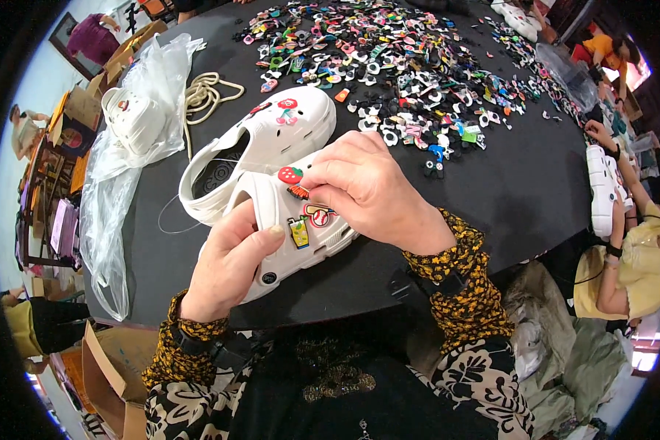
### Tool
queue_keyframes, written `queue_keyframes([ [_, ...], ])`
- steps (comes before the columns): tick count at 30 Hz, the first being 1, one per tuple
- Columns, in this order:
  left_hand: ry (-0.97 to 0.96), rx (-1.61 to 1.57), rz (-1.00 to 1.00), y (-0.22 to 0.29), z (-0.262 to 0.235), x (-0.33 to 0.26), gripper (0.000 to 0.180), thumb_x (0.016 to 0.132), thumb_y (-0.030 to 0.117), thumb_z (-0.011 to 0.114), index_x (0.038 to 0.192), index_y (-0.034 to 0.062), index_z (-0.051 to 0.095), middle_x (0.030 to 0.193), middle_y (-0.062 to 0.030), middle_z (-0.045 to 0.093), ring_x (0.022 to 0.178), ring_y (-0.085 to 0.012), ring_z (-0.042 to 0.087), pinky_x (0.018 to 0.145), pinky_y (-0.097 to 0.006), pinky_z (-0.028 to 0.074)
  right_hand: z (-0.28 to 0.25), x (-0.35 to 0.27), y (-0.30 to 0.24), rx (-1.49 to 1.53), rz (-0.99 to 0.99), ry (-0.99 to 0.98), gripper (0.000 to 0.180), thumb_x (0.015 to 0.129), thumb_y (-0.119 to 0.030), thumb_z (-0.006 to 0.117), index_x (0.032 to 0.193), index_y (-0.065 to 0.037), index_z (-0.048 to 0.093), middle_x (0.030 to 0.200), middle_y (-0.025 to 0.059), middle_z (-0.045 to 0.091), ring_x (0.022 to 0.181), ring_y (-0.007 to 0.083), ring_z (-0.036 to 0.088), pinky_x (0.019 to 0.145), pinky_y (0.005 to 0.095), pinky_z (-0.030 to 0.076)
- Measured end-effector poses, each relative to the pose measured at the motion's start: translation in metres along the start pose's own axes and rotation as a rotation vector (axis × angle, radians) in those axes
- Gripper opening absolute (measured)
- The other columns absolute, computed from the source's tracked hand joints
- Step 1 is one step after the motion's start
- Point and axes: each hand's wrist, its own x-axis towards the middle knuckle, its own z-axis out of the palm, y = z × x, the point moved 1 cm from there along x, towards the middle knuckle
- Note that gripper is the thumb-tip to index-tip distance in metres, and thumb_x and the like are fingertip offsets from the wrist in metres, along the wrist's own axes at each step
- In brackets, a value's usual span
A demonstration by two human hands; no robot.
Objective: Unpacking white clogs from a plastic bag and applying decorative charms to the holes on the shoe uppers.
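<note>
My left hand grips a white clog, its thumb on the outside and its other fingers hidden in the foot opening. Over the clog's upper, my right hand is closed in a pinch at a small red shoe charm. A strawberry charm is beside the fingertips. Lower on the same clog are a yellow drink charm and a baseball charm. Just behind lies a second white clog with red charms on it. A thin clear loop runs beside the pair.
A large pile of colourful charms covers the far part of the black table. At left lie clear plastic bags, another white clog and a cord. On the right a co-worker's hands hold a white clog.
</note>
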Motion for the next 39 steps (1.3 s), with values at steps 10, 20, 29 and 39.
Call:
queue_keyframes([
  [10, 0.012, 0.022, -0.013, 0.001, -0.002, 0.001, 0.037, 0.09, 0.011, 0.055, 0.124, -0.0043, 0.054, 0.11, -0.0056, 0.059, 0.098, -0.0108, 0.055, 0.086, -0.027, 0.045, 0.009, 0.0, 0.0, -0.026, -0.05, 0.071, 0.005, 0.078, -0.009, 0.066, 0.083, -0.009, 0.064, 0.086, 0.0023, 0.063, 0.088, 0.0225, 0.056, 0.081, 0.0359, 0.04],
  [20, 0.057, 0.103, 0.016, 0.001, 0.0, 0.0, 0.031, 0.087, 0.007, 0.055, 0.116, -0.0043, 0.057, 0.099, -0.0018, 0.06, 0.088, -0.007, 0.052, 0.077, -0.023, 0.042, -0.004, -0.005, -0.013, -0.046, -0.016, -0.13, 0.025, 0.074, 0.002, 0.059, 0.097, -0.004, 0.069, 0.099, 0.0039, 0.062, 0.105, 0.024, 0.054, 0.091, 0.0377, 0.038],
  [29, 0.051, 0.294, 0.067, 0.003, 0.003, 0.001, 0.022, 0.088, 0.008, 0.053, 0.106, -0.0023, 0.057, 0.086, 0.0012, 0.053, 0.076, -0.0063, 0.046, 0.068, -0.023, 0.039, 0.004, -0.007, -0.007, 0.043, -0.046, -0.173, 0.025, 0.074, 0.001, 0.06, 0.098, -0.003, 0.067, 0.097, 0.0066, 0.057, 0.104, 0.0261, 0.053, 0.095, 0.0405, 0.037],
  [39, 0.003, 0.133, 0.062, 0.003, 0.004, -0.004, 0.03, 0.092, 0.008, 0.053, 0.119, -0.003, 0.056, 0.104, -0.0027, 0.06, 0.093, -0.0095, 0.054, 0.082, -0.026, 0.044, -0.012, 0.001, 0.001, 0.107, 0.019, -0.082, 0.029, 0.07, 0.011, 0.057, 0.088, -0.007, 0.072, 0.091, 0.0049, 0.063, 0.088, 0.024, 0.057, 0.083, 0.0339, 0.042],
])
